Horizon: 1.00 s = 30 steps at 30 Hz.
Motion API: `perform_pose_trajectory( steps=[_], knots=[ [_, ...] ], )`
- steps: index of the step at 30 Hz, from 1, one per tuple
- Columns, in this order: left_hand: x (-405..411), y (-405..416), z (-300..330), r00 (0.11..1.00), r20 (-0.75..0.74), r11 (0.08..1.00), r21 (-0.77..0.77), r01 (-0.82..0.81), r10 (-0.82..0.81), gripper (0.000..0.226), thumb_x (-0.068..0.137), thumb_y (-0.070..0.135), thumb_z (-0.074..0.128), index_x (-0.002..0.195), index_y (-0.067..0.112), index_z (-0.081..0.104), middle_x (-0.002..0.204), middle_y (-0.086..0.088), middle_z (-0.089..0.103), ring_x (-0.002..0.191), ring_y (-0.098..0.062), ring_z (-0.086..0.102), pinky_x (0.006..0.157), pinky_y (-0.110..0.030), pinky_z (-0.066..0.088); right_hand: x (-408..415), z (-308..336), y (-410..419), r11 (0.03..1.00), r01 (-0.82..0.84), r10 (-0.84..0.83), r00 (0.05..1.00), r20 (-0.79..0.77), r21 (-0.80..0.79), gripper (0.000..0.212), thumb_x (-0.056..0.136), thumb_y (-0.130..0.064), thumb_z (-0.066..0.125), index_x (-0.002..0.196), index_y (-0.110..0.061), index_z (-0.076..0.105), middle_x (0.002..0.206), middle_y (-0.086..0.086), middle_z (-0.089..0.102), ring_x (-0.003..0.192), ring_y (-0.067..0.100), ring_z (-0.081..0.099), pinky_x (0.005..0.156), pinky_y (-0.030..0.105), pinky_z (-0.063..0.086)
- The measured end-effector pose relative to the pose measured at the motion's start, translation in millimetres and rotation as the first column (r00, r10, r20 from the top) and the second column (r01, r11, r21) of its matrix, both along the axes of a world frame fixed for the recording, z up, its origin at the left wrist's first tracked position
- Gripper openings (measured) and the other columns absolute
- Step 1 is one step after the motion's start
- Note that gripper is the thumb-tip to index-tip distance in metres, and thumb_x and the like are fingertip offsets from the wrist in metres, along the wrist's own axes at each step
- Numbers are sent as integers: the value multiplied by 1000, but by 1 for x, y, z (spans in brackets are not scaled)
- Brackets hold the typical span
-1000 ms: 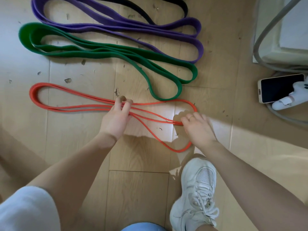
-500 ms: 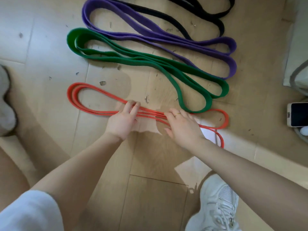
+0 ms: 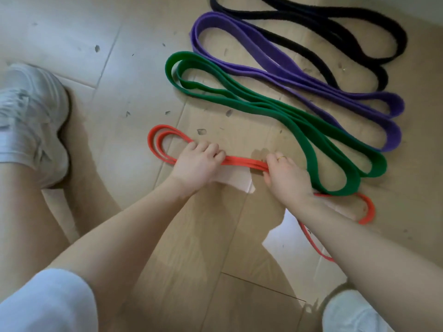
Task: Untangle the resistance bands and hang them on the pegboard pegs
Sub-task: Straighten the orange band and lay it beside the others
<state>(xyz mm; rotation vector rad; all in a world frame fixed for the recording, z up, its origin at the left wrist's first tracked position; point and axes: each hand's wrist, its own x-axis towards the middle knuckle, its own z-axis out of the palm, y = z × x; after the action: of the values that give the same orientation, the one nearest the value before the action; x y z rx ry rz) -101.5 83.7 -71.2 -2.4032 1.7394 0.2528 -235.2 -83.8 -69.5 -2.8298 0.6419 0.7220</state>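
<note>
Head cam has us looking down at the floor, and the big change from a second ago is that our hands have come together on the red band [image 3: 242, 161]. Back then they sat well apart along it, with the strands fanned out between them; now the strands are bunched into one flat run. Our left hand [image 3: 199, 164] has its fingers curled round the bundle near the left loop, and our right hand [image 3: 285, 176] is curled over it just to the right, ring showing. Looks like we're gathering the red one to lift it, so it's probably the first to go up.

Its far-right loop lies loose on the floor past our right wrist. The green band [image 3: 282, 111], purple band [image 3: 299, 75] and black band [image 3: 335, 34] lie in folded loops side by side, farther out, untouched. No pegboard in view, so we can't tell where it is.

We're on a wooden floor [image 3: 134, 97] with little scraps of debris and a patch of sunlight, a white shoe [image 3: 31, 121] at left.
</note>
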Motion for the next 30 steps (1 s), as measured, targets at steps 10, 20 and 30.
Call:
perform_pose_trajectory(
  steps=[10,20,30],
  knots=[
    [77,37,-4,935,-281,972,149,-181,217,67,75,22,67,136,21,41,132,-13,41,126,-33,34,104,-43,23,38,4,17,990,-135,137,990,-41,48,34,92,-21,46,123,-11,39,124,11,46,114,31,46,84,39,39],
    [88,11,-15,939,-91,939,-69,-337,330,11,79,-2,51,90,-1,55,94,-23,57,98,-39,54,78,-48,42,61,-9,-10,997,-81,81,996,35,16,29,95,-13,43,123,-9,40,119,13,50,112,31,47,78,38,39],
    [51,9,21,855,-69,853,140,-502,514,62,92,7,37,147,9,10,156,-11,9,144,-29,7,115,-39,10,-1,62,-29,984,-161,161,987,-1,78,51,92,-35,51,137,-18,34,137,5,39,127,25,35,103,36,31]
  ],
)
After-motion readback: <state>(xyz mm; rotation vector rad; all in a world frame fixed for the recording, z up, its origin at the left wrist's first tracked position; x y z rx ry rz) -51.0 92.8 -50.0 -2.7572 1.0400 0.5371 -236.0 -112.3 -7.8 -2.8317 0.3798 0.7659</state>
